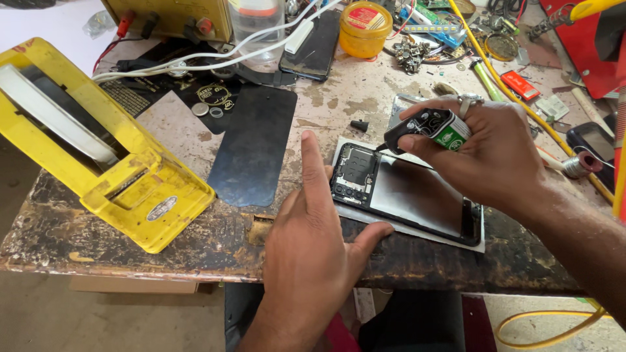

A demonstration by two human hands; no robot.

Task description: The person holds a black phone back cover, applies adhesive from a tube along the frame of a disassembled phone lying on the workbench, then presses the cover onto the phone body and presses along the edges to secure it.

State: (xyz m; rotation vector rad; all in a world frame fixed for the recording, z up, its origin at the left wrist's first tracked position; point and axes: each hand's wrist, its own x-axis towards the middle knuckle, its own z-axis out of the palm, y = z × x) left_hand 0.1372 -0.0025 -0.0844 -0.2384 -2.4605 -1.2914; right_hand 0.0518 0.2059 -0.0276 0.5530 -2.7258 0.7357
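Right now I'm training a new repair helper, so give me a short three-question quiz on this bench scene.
1. True or false: the right hand holds a small black-and-green tube with its thin nozzle pointing at the opened phone.
2. What does the left hand do? A) lifts the yellow case B) presses beside the phone's left edge, index finger stretched out C) holds a screwdriver
3. Fill in: the dark detached back cover lies between the phone and the ____ case.

Key: 1 true; 2 B; 3 yellow.
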